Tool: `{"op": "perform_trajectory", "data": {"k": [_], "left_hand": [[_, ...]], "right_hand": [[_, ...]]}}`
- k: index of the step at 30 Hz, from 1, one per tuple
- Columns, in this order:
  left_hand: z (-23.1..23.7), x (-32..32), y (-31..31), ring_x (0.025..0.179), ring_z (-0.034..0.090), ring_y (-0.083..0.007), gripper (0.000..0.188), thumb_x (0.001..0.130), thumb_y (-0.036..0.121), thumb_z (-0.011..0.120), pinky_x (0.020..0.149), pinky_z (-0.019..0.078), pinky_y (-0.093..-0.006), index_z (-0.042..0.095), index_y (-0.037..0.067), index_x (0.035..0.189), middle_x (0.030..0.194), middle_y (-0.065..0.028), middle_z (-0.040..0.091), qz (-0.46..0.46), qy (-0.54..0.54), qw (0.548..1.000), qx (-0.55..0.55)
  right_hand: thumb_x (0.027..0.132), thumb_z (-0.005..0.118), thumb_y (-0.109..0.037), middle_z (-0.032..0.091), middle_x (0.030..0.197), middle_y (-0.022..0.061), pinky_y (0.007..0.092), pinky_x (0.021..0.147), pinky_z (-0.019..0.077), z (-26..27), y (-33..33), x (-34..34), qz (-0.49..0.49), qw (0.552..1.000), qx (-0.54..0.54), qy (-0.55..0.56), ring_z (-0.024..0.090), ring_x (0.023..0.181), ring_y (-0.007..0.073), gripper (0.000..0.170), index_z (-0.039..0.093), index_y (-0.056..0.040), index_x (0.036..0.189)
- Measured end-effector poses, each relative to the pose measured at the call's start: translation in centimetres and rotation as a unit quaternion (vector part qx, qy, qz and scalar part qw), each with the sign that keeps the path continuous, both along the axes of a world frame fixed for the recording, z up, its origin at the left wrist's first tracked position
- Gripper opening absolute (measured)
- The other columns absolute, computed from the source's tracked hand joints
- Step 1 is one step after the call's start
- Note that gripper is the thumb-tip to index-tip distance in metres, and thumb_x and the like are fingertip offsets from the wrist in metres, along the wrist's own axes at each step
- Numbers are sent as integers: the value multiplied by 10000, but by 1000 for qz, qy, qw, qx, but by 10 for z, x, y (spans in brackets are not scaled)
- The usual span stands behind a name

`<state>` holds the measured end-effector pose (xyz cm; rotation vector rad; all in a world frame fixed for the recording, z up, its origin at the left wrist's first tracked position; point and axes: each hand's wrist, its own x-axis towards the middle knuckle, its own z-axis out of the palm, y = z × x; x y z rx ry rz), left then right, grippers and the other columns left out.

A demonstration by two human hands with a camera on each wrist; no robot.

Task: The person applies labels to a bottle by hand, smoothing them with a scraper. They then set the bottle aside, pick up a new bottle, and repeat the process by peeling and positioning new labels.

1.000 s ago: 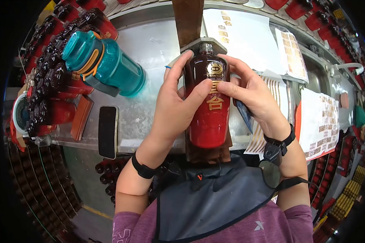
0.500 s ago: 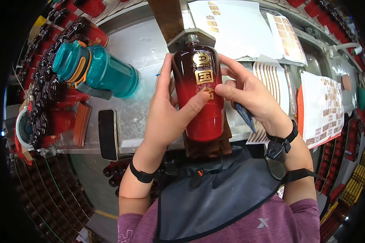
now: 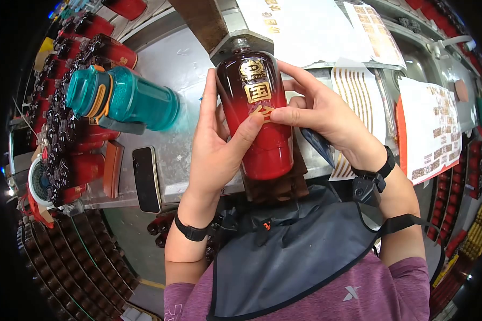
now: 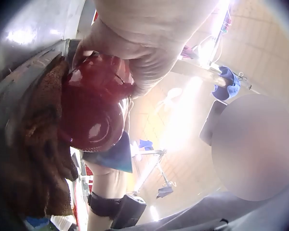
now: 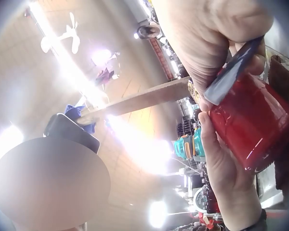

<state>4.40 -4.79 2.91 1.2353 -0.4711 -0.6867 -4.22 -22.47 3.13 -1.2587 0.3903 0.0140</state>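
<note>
A dark-to-red glass bottle (image 3: 268, 152) with gold emblem and characters lies neck away on a brown cloth (image 3: 284, 187), its neck at a notched metal piece (image 3: 235, 38). The left hand (image 3: 214, 144) holds its left side, thumb on the lowest gold character. From the right, the right hand (image 3: 326, 115) holds it, thumb tip beside the left thumb on that character. A dark flat blade-like tool (image 3: 317, 145) sticks out under the right hand; the right wrist view shows the tool (image 5: 233, 72) between that palm and the red bottle (image 5: 253, 120).
Left on the metal table (image 3: 187, 176) are a teal water bottle (image 3: 144, 101), a phone (image 3: 146, 179), a brown block (image 3: 112, 168) and many red bottles (image 3: 85, 168). Sheets with gold decals (image 3: 353, 96) and a printed sheet (image 3: 431, 134) lie to the right.
The bottle, both hands and the metal piece appear further left and slightly higher in the head view, whose angle has shifted. The thumbs moved from the upper characters down to the lowest one.
</note>
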Motion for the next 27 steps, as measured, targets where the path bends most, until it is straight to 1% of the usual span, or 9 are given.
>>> {"op": "perform_trajectory", "data": {"k": [6, 9, 11, 12, 15, 18, 19, 24, 27], "left_hand": [[-3, -1, -1, 1221, 565, -223, 871, 961, 91, 641, 1007, 484, -349, 21, -3, 1565, 1372, -218, 513, 13, 15, 1000, 0], [-1, -2, 0, 1225, 559, -219, 852, 963, 96, 638, 1004, 485, -342, 42, -8, 1563, 1379, -216, 505, 15, 13, 1000, -3], [-1, 2, -3, 1229, 554, -220, 837, 963, 97, 638, 1005, 485, -338, 61, -11, 1560, 1390, -216, 493, 20, 19, 1000, -10], [-1, 3, -5, 1231, 550, -223, 814, 960, 99, 643, 1008, 483, -336, 96, -25, 1550, 1400, -216, 480, 41, 30, 999, -7], [2, 10, -12, 1236, 539, -226, 768, 953, 103, 655, 1015, 478, -335, 168, -52, 1526, 1407, -210, 463, 66, 27, 997, 9], [1, 13, -16, 1237, 532, -223, 734, 943, 105, 668, 1025, 471, -337, 226, -75, 1501, 1386, -193, 463, 69, -6, 997, 35], [-1, 14, -17, 1235, 530, -219, 723, 938, 105, 674, 1030, 467, -338, 248, -83, 1491, 1368, -180, 466, 70, -26, 996, 47], [-5, 14, -17, 1231, 531, -209, 705, 931, 94, 680, 1045, 453, -336, 276, -94, 1477, 1351, -150, 431, 79, -5, 996, 36], [-4, 12, -16, 1237, 527, -206, 700, 941, 88, 663, 1044, 455, -334, 260, -89, 1486, 1359, -148, 430, 66, -4, 997, 30]], "right_hand": [[798, 844, -201, 527, 1248, 139, 204, 731, 475, -2, -3, 1, 2, 1000, -21, 0, 564, 779, 45, 878, 356, -4, 1500], [864, 786, -230, 573, 1213, 108, 202, 719, 482, 2, -7, 2, 3, 998, -55, -8, 568, 772, 38, 749, 408, -2, 1469], [960, 669, -286, 645, 1124, 42, 193, 701, 486, 7, -24, 4, -15, 999, -25, 40, 568, 754, 32, 545, 505, -8, 1399], [1025, 542, -375, 697, 964, -18, 184, 693, 473, 5, -32, 5, -46, 995, -70, 47, 564, 754, 25, 437, 622, -25, 1273], [1044, 468, -447, 682, 785, -22, 189, 695, 441, 10, -52, 14, -48, 994, -85, 54, 550, 769, 24, 475, 719, -45, 1082], [1048, 458, -445, 661, 768, -22, 187, 685, 446, 16, -59, 18, 27, 997, -66, 35, 544, 738, 31, 482, 724, -43, 1059], [1066, 414, -424, 622, 751, -27, 171, 543, 418, 16, -57, 19, 21, 997, -62, 39, 526, 652, 29, 491, 701, -26, 1082], [1065, 431, -407, 612, 757, -26, 185, 618, 444, 14, -61, 20, -28, 997, -37, 58, 534, 677, 42, 469, 698, -23, 1085], [1028, 538, -381, 621, 765, -31, 170, 632, 441, 14, -54, 17, 11, 998, -63, 26, 542, 692, 16, 387, 699, -35, 1094]]}}
